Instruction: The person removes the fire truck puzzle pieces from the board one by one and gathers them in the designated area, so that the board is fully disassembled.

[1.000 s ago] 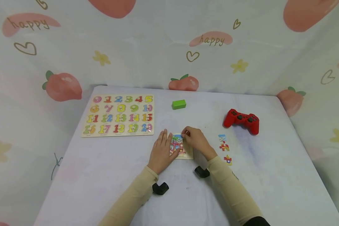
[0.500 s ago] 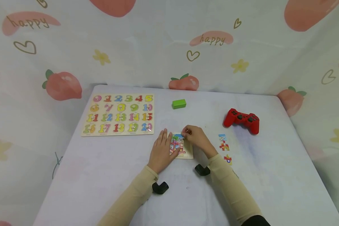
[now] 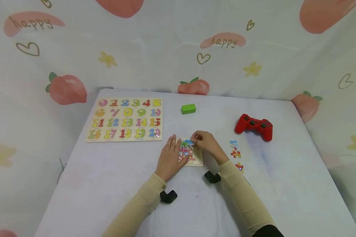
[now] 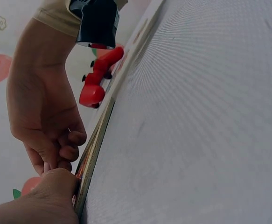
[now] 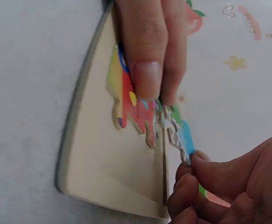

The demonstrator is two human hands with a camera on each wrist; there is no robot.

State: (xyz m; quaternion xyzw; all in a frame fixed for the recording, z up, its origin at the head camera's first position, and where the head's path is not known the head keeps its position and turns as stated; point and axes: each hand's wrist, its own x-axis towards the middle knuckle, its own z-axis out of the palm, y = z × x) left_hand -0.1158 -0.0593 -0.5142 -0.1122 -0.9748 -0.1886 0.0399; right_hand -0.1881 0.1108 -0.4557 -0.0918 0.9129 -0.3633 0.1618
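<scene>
My left hand (image 3: pixel 169 159) lies over the left side of a small wooden jigsaw board (image 3: pixel 198 159), fingers straight. Its thumb (image 5: pixel 147 79) presses on colourful pieces fitted in the tray. At the board's top edge my right hand (image 3: pixel 207 144) pinches a blue and white puzzle piece (image 5: pixel 186 137) between thumb and index finger. That piece is tilted, beside the pieces under the left hand. Bare wood shows along the board's right side and bottom in the right wrist view. In the left wrist view, the right hand (image 4: pixel 47 102) is close above the left thumb.
Several loose puzzle pieces (image 3: pixel 235 154) lie to the right of the board. A red game controller (image 3: pixel 253 127) is farther right, a green block (image 3: pixel 188 109) at the back. A wooden number board (image 3: pixel 124 119) lies at the back left.
Both hands stay nearly where they were. At the right fingertips, the pinched puzzle piece has shifted slightly, and more of its blue shows.
</scene>
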